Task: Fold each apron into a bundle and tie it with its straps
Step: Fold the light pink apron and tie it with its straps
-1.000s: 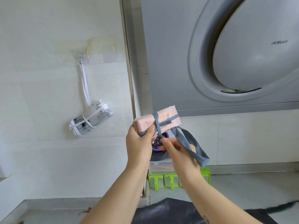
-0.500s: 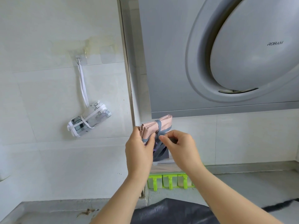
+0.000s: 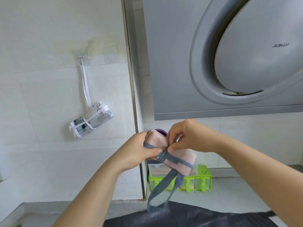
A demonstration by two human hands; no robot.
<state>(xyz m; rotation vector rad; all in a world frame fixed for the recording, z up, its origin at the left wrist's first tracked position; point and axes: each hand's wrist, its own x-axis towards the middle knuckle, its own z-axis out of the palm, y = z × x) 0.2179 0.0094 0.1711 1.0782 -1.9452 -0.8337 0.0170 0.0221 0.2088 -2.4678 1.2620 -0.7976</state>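
Head view: the pink apron bundle (image 3: 183,159) is held in the air above the desk (image 3: 237,195). The left hand (image 3: 136,151) grips its left end, fingers curled round it. The right hand (image 3: 188,136) pinches the grey strap (image 3: 164,185) at the knot, and the strap's loop hangs below. A white tied bundle (image 3: 91,122) hangs from a wall hook (image 3: 81,59).

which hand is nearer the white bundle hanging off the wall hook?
Left. The left hand, gripping the pink bundle, sits right of and below the white bundle; the right hand pinches the grey strap farther right.
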